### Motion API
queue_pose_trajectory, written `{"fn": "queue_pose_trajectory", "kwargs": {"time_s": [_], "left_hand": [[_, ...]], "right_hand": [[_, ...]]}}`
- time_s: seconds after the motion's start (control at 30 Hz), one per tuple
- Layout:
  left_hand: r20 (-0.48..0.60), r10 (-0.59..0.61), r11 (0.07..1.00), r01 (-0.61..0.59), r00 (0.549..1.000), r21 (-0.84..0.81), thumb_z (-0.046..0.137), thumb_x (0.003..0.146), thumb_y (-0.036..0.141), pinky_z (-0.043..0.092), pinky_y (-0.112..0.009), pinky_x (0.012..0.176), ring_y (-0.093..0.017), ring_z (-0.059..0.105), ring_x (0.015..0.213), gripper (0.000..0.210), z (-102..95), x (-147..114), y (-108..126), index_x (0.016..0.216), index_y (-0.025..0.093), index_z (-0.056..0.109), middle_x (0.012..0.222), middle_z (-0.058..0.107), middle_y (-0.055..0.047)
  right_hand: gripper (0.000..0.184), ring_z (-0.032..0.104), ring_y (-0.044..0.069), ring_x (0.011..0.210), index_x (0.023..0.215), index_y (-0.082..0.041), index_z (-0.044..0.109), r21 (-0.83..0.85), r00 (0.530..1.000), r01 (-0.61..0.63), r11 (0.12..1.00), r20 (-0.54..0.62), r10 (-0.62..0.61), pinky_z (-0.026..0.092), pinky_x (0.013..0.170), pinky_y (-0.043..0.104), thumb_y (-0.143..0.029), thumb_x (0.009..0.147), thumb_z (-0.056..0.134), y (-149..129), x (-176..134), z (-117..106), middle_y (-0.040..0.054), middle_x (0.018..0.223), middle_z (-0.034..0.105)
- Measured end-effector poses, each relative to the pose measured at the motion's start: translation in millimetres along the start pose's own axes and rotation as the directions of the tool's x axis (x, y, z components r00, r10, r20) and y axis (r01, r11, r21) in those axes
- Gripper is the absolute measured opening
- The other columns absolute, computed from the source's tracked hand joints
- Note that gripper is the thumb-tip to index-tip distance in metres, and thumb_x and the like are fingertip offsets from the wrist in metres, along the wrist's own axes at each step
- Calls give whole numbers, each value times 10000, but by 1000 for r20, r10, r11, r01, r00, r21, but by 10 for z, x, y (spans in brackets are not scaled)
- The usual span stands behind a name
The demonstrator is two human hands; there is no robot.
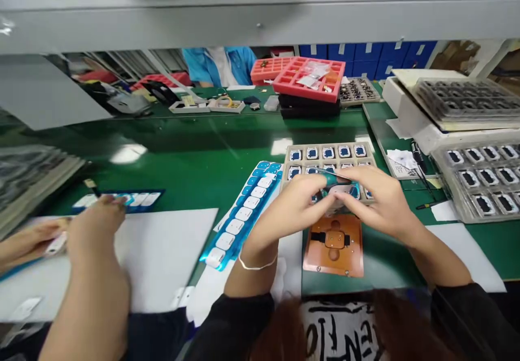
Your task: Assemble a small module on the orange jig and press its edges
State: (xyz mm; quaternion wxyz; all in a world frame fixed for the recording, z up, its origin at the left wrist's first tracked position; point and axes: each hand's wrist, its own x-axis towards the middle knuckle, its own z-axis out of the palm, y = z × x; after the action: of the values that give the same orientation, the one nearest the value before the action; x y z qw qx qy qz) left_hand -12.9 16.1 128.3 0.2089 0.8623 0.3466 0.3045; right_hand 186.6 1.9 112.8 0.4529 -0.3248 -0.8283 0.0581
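Note:
My left hand [298,201] and my right hand [376,198] meet above an orange fixture plate [333,263]. Their fingertips are closed on a small flat part [343,189] with a pale face and a dark edge; fingers cover much of it. Something teal shows at my left index fingertip, and a thin metal strip crosses there; which hand has it I cannot tell. Behind the hands is a beige tray [320,147] of square, dark blue-faced pieces, partly hidden. Left of my left wrist lies a blue strip [218,257] carrying a row of white square pieces.
At left, a co-worker's hands [95,217] work over a white sheet [170,258]. A clear tray of square frames [467,178] lies at right beside a pen [417,155]. Red trays [309,90] are stacked at the back. A grey shelf beam [260,20] spans overhead.

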Motion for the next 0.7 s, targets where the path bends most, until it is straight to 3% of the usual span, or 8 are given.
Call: {"fn": "queue_pose_trajectory", "kwargs": {"time_s": [0.13, 0.3, 0.4, 0.53, 0.7], "left_hand": [[59, 6, 999, -4, 998, -36, 461, 977, 318, 343, -236, 574, -102, 487, 600, 285, -22, 1, 24, 809, 138, 604, 681, 603, -4], [108, 18, 999, -12, 994, -53, 476, 974, 321, 388, -224, 587, -105, 546, 605, 251, -73, -16, 7, 998, 150, 658, 728, 654, -3], [161, 19, 995, -3, 987, -97, 486, 977, 341, 478, -234, 694, -135, 638, 734, 287, -114, -33, -13, 1134, 171, 656, 821, 694, -18], [185, 60, 989, -33, 981, -144, 490, 983, 316, 514, -269, 880, -167, 673, 985, 283, -164, -58, -18, 1186, 198, 648, 1062, 718, -41], [183, 87, 982, -53, 979, -183, 502, 976, 291, 514, -290, 948, -175, 660, 1074, 273, -173, -71, -16, 1189, 201, 647, 1179, 696, -53]], "right_hand": [[163, 612, 274, 1107, 1095, -250, 685, 85, 998, -66, 994, -18, 68, 509, 977, 482, -244, 938, 639, 34, 34, -63, 22, 1060, 716], [105, 685, 200, 896, 1007, -215, 709, 259, 982, -178, 949, -11, 187, 573, 814, 342, -211, 922, 648, 91, 34, -96, 19, 978, 730], [66, 685, 185, 814, 926, -207, 728, 341, 965, -240, 909, -21, 263, 579, 765, 315, -235, 893, 678, 117, 20, -102, 12, 895, 730], [133, 668, 187, 753, 861, -199, 731, 436, 939, -304, 847, -15, 345, 574, 705, 324, -332, 863, 720, 146, 12, -101, 22, 827, 715], [198, 659, 178, 708, 820, -188, 722, 538, 914, -347, 768, 10, 406, 568, 646, 311, -380, 815, 769, 163, 11, -85, 25, 781, 701]]}}
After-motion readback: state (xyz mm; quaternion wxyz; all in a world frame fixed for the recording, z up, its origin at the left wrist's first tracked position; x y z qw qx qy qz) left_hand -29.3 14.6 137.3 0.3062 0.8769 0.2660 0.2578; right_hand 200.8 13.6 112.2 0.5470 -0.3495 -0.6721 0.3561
